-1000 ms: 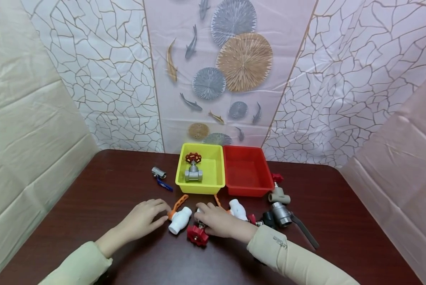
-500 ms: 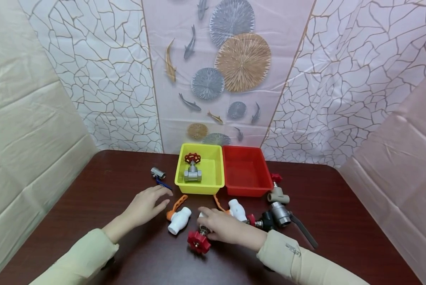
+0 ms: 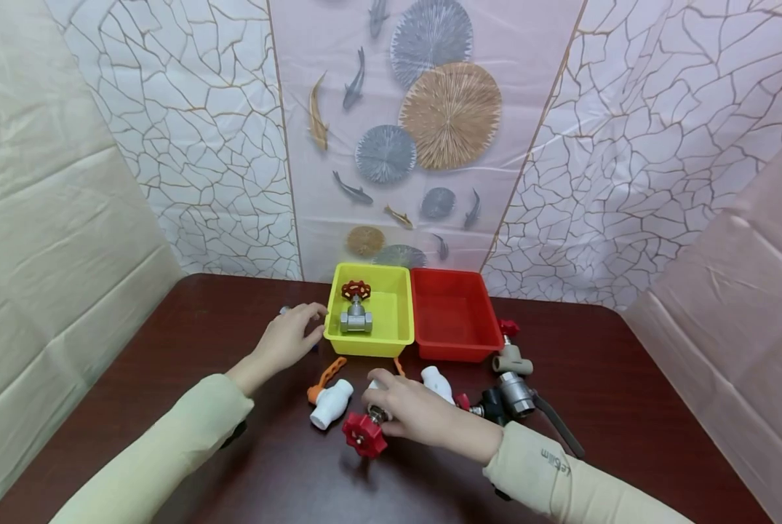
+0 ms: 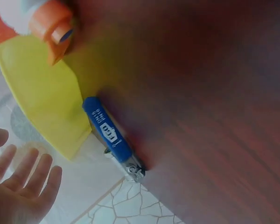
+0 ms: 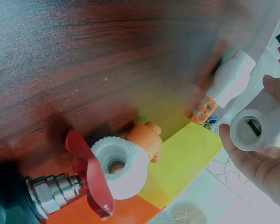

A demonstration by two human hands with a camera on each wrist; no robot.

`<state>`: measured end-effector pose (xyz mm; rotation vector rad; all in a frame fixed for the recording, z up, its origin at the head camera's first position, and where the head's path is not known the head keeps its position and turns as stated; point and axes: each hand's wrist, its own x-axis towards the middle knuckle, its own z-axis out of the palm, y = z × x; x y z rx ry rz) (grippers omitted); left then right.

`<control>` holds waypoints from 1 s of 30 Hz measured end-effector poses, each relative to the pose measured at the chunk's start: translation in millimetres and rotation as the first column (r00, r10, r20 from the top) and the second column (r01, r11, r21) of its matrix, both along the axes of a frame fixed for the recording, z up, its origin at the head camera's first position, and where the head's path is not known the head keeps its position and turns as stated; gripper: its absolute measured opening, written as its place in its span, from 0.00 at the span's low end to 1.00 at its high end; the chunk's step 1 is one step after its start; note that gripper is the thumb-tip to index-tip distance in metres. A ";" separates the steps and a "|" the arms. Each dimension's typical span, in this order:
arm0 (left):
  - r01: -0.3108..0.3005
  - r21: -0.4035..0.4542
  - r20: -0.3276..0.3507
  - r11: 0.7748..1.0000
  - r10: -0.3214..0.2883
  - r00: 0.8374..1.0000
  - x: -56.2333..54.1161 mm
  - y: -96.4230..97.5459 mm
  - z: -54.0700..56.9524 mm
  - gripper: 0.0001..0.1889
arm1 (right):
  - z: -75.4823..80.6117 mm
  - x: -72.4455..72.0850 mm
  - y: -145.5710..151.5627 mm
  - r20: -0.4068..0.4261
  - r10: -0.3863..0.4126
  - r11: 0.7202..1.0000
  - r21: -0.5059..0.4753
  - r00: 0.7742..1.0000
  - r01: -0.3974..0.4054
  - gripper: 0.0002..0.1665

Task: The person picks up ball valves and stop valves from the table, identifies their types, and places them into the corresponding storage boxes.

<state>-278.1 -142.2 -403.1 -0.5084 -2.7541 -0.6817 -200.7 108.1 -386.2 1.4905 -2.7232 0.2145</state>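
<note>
My right hand [image 3: 417, 411] grips a stop valve with a red handwheel [image 3: 364, 435]. In the right wrist view, its pale pipe body [image 5: 259, 126] lies between thumb and fingers, the open end facing the camera. My left hand [image 3: 284, 340] holds nothing. Its fingers are loosely bent beside the left wall of the yellow bin [image 3: 369, 348]. Under it, mostly hidden in the head view, a small metal ball valve with a blue lever [image 4: 109, 133] lies on the table. Between the hands lies a white ball valve with an orange handle [image 3: 330, 405].
A gate valve [image 3: 356, 320] stands in the yellow bin; a red bin [image 3: 456, 352] adjoins it. To the right lie another white valve [image 3: 436, 382], a black valve [image 3: 493, 405], a metal valve with a long lever [image 3: 517, 394] and a grey-brown valve [image 3: 511, 360].
My left hand has moved forward and right, from beside the white ball valve to over the blue-levered valve. My right hand has lifted the red-wheeled stop valve slightly.
</note>
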 end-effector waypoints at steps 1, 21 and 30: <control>-0.011 0.017 0.023 1.000 0.010 1.000 -3.9 1.7 1.5 0.14 | 0.1 0.0 0.6 0.004 -0.002 1.000 0.003 1.000 0.001 0.16; -0.331 0.422 0.493 0.844 0.093 0.865 -50.7 20.8 2.8 0.23 | 21.9 -7.4 7.7 -0.067 -0.020 0.998 -0.067 0.998 0.015 0.13; -0.393 0.431 0.613 0.812 0.057 0.788 -55.1 26.5 5.0 0.19 | 34.7 -14.6 5.7 -0.011 -0.077 0.991 -0.111 0.997 0.076 0.13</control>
